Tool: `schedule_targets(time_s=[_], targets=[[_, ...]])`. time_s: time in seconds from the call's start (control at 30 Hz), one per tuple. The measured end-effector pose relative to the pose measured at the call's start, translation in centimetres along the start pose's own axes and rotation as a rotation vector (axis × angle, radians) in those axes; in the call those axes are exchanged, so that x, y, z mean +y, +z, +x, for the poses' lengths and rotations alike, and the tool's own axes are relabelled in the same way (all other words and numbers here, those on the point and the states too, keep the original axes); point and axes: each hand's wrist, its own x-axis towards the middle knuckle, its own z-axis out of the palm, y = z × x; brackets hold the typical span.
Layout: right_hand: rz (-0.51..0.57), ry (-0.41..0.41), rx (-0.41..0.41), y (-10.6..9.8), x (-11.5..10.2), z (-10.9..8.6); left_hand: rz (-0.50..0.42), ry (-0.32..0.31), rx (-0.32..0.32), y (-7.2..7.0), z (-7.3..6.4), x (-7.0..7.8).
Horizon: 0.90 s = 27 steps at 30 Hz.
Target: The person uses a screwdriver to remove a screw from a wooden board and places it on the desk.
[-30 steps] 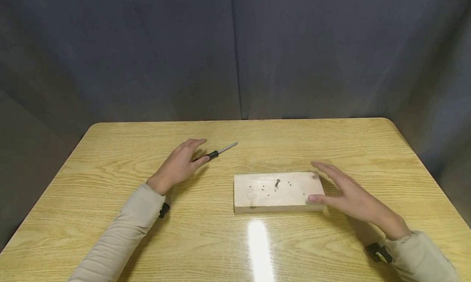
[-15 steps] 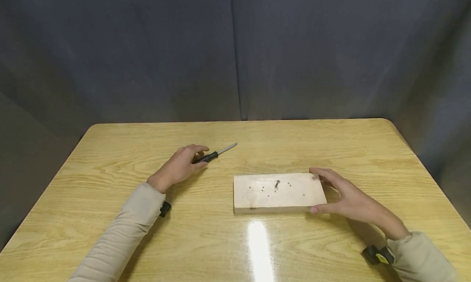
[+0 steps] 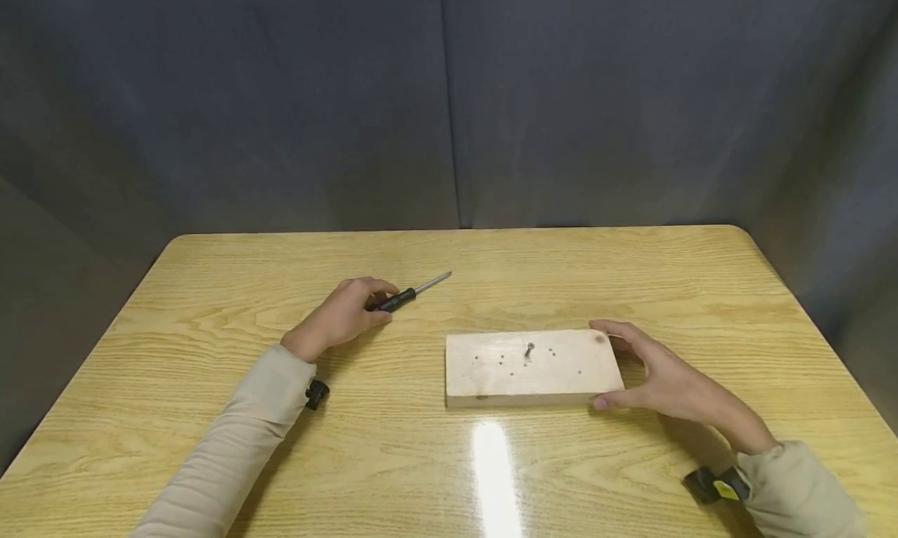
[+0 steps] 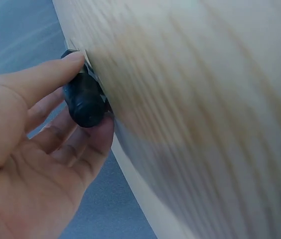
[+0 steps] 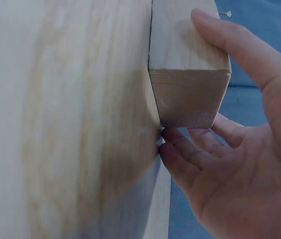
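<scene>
A screwdriver [image 3: 400, 299] with a black handle lies on the table in the head view, its metal tip aimed to the far right. My left hand [image 3: 344, 312] pinches the handle between thumb and fingers; the left wrist view shows the handle's butt end [image 4: 87, 112] there. Right of centre lies a pale wooden block [image 3: 540, 378] with several small holes. One screw [image 3: 529, 350] stands partly out of its top, leaning a little. My right hand [image 3: 677, 382] grips the block's right end, thumb on the near side and fingers round the far side.
The wood-grain table [image 3: 337, 460] has rounded far corners, and a dark grey curtain [image 3: 316, 117] hangs behind it. A bright light reflection [image 3: 494, 476] falls on the tabletop in front of the block.
My left fingers have lowered and closed round the screwdriver's handle. My right thumb has come down from above the block to its near side, and the fingers have curled onto the far side.
</scene>
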Motion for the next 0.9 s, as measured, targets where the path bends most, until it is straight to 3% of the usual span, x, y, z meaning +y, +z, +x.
schedule_targets(time_s=[0.6, 0.9], targets=[[0.110, -0.003, -0.034, -0.02, 0.21, 0.21, -0.016, -0.026, 0.046, -0.04, 0.09, 0.12], [0.107, 0.005, -0.013, 0.12, 0.46, -0.02, -0.069, 0.006, 0.129, -0.14, -0.23, 0.73]])
